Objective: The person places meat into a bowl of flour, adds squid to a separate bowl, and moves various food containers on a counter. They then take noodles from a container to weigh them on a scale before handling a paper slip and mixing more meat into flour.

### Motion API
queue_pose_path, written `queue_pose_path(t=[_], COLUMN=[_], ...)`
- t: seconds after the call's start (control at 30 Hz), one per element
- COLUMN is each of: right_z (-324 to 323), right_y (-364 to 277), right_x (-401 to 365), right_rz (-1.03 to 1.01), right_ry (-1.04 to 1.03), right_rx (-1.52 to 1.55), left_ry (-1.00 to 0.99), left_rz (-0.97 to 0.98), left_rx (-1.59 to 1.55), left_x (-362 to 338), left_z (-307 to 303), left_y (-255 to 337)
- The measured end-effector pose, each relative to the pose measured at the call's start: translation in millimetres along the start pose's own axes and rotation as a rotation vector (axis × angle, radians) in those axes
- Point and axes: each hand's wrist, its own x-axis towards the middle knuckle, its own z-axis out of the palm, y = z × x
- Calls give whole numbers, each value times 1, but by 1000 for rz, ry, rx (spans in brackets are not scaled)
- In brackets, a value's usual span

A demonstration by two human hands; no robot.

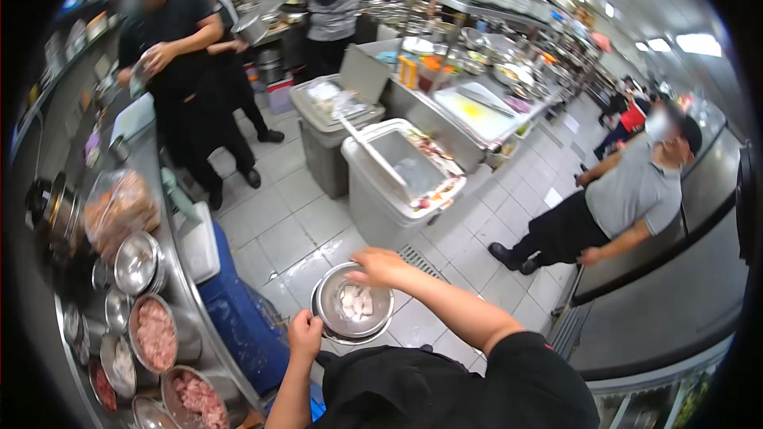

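Below my chest, a steel bowl [381, 319] holds several pale white chunks of food [355, 303]. A second metal rim shows beneath it, as of a larger bowl or pot. My left hand [305, 335] is closed on the left side of the bowl's rim, thumb up. Over the far rim reaches my right hand [378, 268], its fingers stretched to the left above the bowl and slightly blurred. I see nothing held in it. Whether its fingertips touch the rim I cannot make out.
On the left, a steel counter [187, 294] bears steel pots of raw meat [156, 334] and a bagged orange food [121, 208]. Ahead stand two grey bins [377, 210]. A co-worker in a grey shirt [628, 191] stands right; others stand at upper left. The floor [294, 206] is tiled.
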Motion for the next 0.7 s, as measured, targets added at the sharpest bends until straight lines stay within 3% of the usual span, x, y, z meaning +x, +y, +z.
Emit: queue_pose_path(t=[0.13,0.2,0.37,0.47,0.53,0.6,0.7], right_z=[-10,-22,-32,-50,-62,-73,-64], right_y=[132,178,275,320,354,395,476], right_x=[-103,-154,-247,-267,-269,-265,-252], right_rz=[191,334,472,562,614,683,696], right_ry=[44,52,263,368,421,545,731], right_rx=[291,535,556,681,768,720,819], left_ry=[-211,-285,-550,-661,-780,-826,-738], left_rz=[61,105,137,164,-201,-142,-84], left_rx=[-103,6,-19,1,-459,-448,-466], left_x=[-8,-7,-14,6,30,62,115], left_z=[98,152,268,317,346,370,413], left_y=[71,72,136,158,175,186,198])
